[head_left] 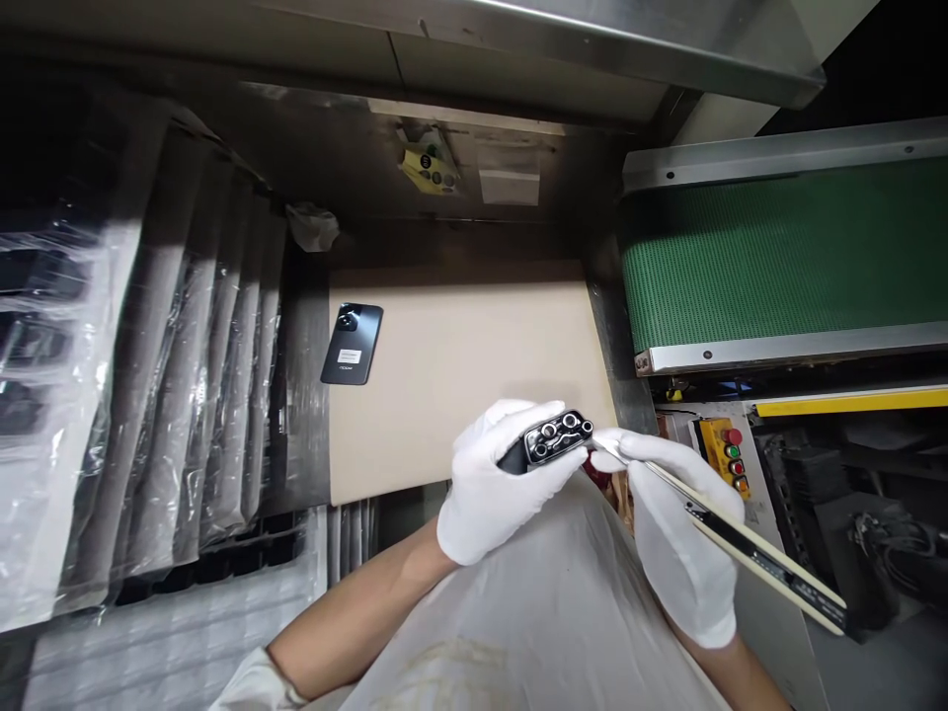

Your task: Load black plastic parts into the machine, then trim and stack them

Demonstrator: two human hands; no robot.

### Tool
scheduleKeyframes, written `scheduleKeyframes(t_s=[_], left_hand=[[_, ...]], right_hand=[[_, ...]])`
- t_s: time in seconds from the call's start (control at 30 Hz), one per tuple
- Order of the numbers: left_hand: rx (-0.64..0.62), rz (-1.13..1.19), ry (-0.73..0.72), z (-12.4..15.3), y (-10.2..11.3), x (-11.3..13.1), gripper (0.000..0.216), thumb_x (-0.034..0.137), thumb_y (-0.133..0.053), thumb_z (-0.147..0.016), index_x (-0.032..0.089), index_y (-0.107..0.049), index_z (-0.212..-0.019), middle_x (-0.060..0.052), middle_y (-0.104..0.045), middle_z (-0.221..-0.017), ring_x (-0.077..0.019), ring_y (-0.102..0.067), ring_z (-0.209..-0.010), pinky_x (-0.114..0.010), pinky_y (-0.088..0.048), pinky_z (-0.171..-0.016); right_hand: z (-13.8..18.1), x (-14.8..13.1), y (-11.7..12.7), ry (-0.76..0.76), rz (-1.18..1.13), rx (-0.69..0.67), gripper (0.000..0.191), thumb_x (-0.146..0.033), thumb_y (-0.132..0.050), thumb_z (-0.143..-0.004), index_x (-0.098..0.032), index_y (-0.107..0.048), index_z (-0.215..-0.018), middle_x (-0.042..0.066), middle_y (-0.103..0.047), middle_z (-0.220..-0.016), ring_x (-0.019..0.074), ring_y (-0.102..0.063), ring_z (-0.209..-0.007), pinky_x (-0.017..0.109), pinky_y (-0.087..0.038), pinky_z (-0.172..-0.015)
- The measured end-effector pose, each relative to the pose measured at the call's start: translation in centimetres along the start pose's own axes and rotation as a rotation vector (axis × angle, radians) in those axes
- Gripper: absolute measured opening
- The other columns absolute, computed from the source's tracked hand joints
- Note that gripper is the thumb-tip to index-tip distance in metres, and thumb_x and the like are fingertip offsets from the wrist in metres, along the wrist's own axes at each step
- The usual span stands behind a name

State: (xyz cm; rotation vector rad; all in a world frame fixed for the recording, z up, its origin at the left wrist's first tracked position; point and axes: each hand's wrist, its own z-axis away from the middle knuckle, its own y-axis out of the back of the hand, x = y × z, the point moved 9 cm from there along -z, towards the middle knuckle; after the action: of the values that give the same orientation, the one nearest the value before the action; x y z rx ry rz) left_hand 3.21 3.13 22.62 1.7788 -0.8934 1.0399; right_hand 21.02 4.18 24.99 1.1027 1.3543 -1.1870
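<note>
Both my hands wear white gloves. My left hand [493, 484] is closed around a dark phone [557, 436], its camera end with several round lens openings turned up. My right hand [677, 528] pinches thin metal tweezers [611, 449] whose tips touch the phone's right end near the lens block. A long dark and cream strip [770, 563] also runs out of that hand toward the lower right. Another black phone [352, 343] lies back side up on the beige mat [474, 365], to the far left of my hands.
Plastic-wrapped dark trays [170, 395] stand stacked along the left. A green conveyor belt [785, 257] runs at the right, with a yellow button box [724, 456] below it. A metal shelf [592, 39] hangs overhead. A white plastic sheet [548, 612] covers my lap.
</note>
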Motion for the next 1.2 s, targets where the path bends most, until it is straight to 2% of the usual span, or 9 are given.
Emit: scheduleKeyframes(t_s=[0.33,0.53,0.63,0.77,0.83,0.97,1.2], left_hand=[[0.034,-0.070,-0.023,-0.3,0.3,0.4,0.017,0.028,-0.082,-0.081,0.022,-0.079,-0.096,-0.003,-0.076,-0.091,-0.0171,-0.071,-0.078,-0.031,-0.060,-0.075],[0.044,-0.082,-0.075,-0.4,0.4,0.5,0.020,0.027,-0.081,-0.081,0.023,-0.078,-0.100,-0.003,-0.076,-0.089,-0.0162,-0.071,-0.075,-0.030,-0.060,-0.072],[0.050,-0.063,-0.087,-0.3,0.5,0.3,0.024,0.029,-0.084,-0.079,0.022,-0.078,-0.101,-0.003,-0.076,-0.090,-0.0163,-0.071,-0.076,-0.029,-0.060,-0.071],[0.040,-0.054,-0.065,-0.3,0.6,-0.1,0.028,0.033,-0.087,-0.077,0.022,-0.079,-0.102,-0.003,-0.076,-0.091,-0.0173,-0.072,-0.078,-0.029,-0.060,-0.071],[0.024,-0.066,-0.049,-0.2,0.6,-0.3,0.029,0.035,-0.086,-0.078,0.023,-0.079,-0.103,-0.004,-0.077,-0.092,-0.0177,-0.072,-0.079,-0.030,-0.061,-0.073],[0.023,-0.074,-0.053,-0.2,0.6,-0.6,0.028,0.036,-0.085,-0.078,0.024,-0.078,-0.103,-0.004,-0.077,-0.093,-0.0176,-0.072,-0.079,-0.030,-0.061,-0.073],[-0.013,-0.119,-0.096,-0.3,0.5,-0.8,0.028,0.036,-0.083,-0.080,0.026,-0.077,-0.105,-0.004,-0.075,-0.089,-0.0178,-0.070,-0.077,-0.032,-0.059,-0.073]], right_hand=[[0.2,0.8,0.0,-0.063,0.033,0.065,0.020,-0.023,-0.070,-0.094,-0.026,-0.079,-0.112,0.007,-0.079,-0.107,0.0264,-0.075,-0.102,0.049,-0.061,-0.101],[0.3,1.3,-0.2,-0.105,-0.017,0.051,0.019,-0.023,-0.070,-0.095,-0.026,-0.079,-0.111,0.006,-0.079,-0.110,0.0269,-0.073,-0.108,0.047,-0.059,-0.101],[0.1,2.1,-0.5,-0.177,-0.113,0.028,0.016,-0.026,-0.070,-0.095,-0.025,-0.079,-0.108,0.005,-0.080,-0.100,0.0266,-0.074,-0.104,0.049,-0.058,-0.102],[-0.4,4.1,-1.1,-0.318,-0.407,-0.012,0.014,-0.034,-0.068,-0.094,-0.028,-0.079,-0.100,0.001,-0.077,-0.081,0.0243,-0.075,-0.091,0.050,-0.060,-0.097],[-0.4,5.1,-0.9,-0.365,-0.480,0.007,0.014,-0.037,-0.067,-0.094,-0.030,-0.078,-0.097,-0.001,-0.074,-0.076,0.0233,-0.074,-0.089,0.051,-0.060,-0.096],[-0.1,5.5,0.0,-0.355,-0.345,0.064,0.013,-0.036,-0.067,-0.095,-0.029,-0.077,-0.100,0.000,-0.077,-0.084,0.0229,-0.075,-0.089,0.050,-0.058,-0.099],[0.0,3.5,-0.3,-0.293,-0.162,0.079,0.015,-0.033,-0.073,-0.093,-0.025,-0.078,-0.104,0.003,-0.080,-0.091,0.0236,-0.077,-0.095,0.042,-0.060,-0.096]])
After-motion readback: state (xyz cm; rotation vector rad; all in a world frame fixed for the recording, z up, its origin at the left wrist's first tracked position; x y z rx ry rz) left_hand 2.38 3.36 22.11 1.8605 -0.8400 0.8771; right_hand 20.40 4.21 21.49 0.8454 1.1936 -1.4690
